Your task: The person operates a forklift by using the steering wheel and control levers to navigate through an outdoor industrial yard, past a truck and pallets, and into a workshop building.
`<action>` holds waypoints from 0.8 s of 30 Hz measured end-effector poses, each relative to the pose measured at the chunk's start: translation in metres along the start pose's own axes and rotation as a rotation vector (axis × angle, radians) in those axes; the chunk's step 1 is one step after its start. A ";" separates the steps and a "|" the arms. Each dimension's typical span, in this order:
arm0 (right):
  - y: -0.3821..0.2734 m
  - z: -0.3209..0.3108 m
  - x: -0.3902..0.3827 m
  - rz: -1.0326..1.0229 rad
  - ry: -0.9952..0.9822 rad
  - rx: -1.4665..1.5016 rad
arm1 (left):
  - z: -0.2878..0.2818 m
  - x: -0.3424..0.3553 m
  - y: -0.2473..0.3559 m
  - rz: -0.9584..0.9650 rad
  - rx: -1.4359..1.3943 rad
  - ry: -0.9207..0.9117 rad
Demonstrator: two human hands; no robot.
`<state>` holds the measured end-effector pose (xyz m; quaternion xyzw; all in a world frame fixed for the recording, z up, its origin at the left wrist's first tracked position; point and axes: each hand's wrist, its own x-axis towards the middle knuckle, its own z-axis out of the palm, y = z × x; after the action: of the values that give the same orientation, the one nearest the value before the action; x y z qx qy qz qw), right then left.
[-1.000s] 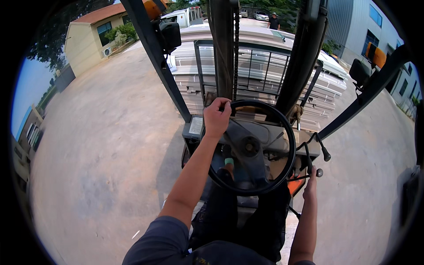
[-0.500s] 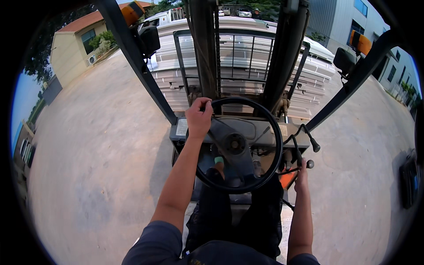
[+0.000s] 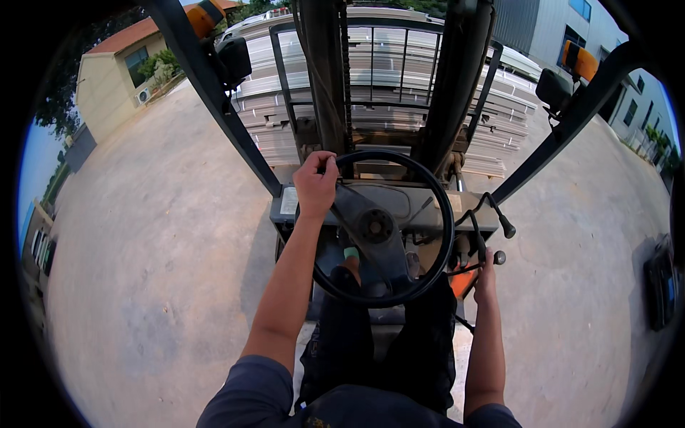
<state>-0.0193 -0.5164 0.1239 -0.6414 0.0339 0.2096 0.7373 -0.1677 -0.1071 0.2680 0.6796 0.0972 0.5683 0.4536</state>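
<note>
I sit at a forklift. My left hand (image 3: 316,184) is closed on the upper left rim of the black steering wheel (image 3: 444,235). My right hand (image 3: 486,278) is at the control levers (image 3: 508,228) right of the wheel, touching one; its finger grip is unclear. Beyond the dark mast (image 3: 446,78), the carriage's barred backrest (image 3: 369,68) stands against a tall stack of pale, long bundled material (image 3: 503,107). A shoe with a green patch (image 3: 350,253) shows through the wheel.
Concrete ground (image 3: 143,257) surrounds the forklift. A beige building (image 3: 107,89) is at left, a grey metal-clad building (image 3: 571,32) at right. Mirrors (image 3: 553,91) and orange lamps (image 3: 579,60) sit on the posts (image 3: 246,143). A dark object (image 3: 660,282) lies at the far right edge.
The backrest and stack have risen relative to the steering wheel, now hiding the distant cars and person. The view has shifted. Both my hands remain at their controls.
</note>
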 end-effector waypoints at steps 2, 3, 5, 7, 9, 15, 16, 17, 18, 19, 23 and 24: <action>-0.001 0.003 0.014 -0.036 -0.058 -0.004 | 0.006 0.007 -0.009 0.020 0.024 0.014; -0.001 0.005 0.021 -0.023 -0.051 -0.006 | 0.009 0.010 -0.014 0.007 0.027 0.008; -0.001 0.009 0.032 -0.010 -0.024 -0.013 | 0.015 0.014 -0.024 0.020 0.032 0.018; 0.000 0.008 0.043 0.009 -0.007 -0.023 | 0.023 0.017 -0.032 0.001 0.027 0.003; -0.005 0.009 0.055 -0.068 0.034 -0.104 | 0.030 0.026 -0.037 0.002 -0.003 0.015; 0.001 0.012 0.051 -0.048 0.060 -0.112 | 0.028 0.021 -0.045 0.016 0.019 0.021; 0.003 0.012 0.049 -0.047 0.043 -0.109 | 0.025 0.018 -0.045 0.017 0.024 0.024; 0.007 0.009 0.048 -0.045 0.045 -0.110 | 0.025 0.015 -0.044 0.014 0.024 0.022; 0.011 0.007 0.048 -0.042 0.064 -0.113 | 0.024 0.012 -0.044 0.014 0.006 0.024; 0.014 0.005 0.047 -0.039 0.083 -0.117 | 0.023 0.009 -0.043 0.014 -0.012 0.026; 0.018 0.008 0.043 -0.038 0.090 -0.128 | 0.017 0.007 -0.044 0.020 0.008 0.036; 0.019 0.008 0.045 -0.037 0.094 -0.131 | 0.017 0.007 -0.044 0.024 -0.007 0.033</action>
<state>0.0134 -0.4955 0.0934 -0.6979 0.0429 0.1674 0.6950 -0.1342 -0.0858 0.2420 0.6696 0.0948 0.5852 0.4474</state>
